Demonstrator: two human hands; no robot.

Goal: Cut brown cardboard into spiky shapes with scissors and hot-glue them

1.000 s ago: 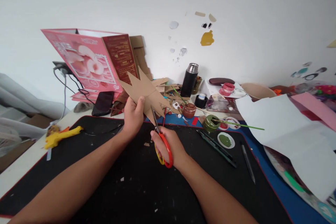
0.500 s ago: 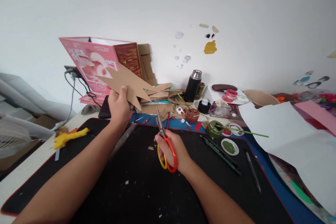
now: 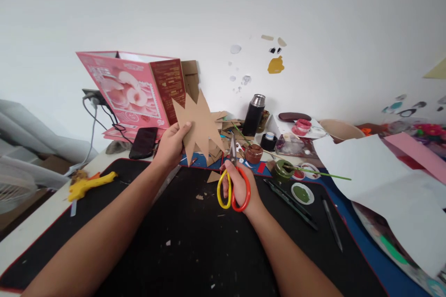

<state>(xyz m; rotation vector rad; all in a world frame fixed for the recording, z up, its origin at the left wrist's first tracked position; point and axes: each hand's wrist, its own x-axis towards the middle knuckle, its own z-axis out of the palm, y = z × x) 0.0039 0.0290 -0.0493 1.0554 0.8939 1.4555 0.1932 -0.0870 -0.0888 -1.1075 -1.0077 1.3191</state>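
My left hand (image 3: pixel 172 144) pinches a brown cardboard piece (image 3: pixel 198 123) cut with pointed zigzag edges at top and bottom, thumb on its near face. It is held up above the desk, in front of a pile of cardboard scraps (image 3: pixel 214 158). To its right, my right hand (image 3: pixel 244 183) is wrapped round scissors (image 3: pixel 233 162) with one yellow and one red handle. Their blades point up and away, apart from the cardboard. A small cardboard triangle (image 3: pixel 213 177) lies on the black mat (image 3: pixel 195 246) below.
A pink box (image 3: pixel 128 88) and a phone (image 3: pixel 143 143) stand and lie at the left, near a yellow glue gun (image 3: pixel 91 184). Behind is a black thermos (image 3: pixel 254 116). Paint jars (image 3: pixel 282 171), pens (image 3: pixel 292 204) and white paper (image 3: pixel 379 171) occupy the right.
The cardboard piece has turned so its points face up and down, and has moved right. The scissors have shifted right and slightly up. The small triangle now shows on the mat.
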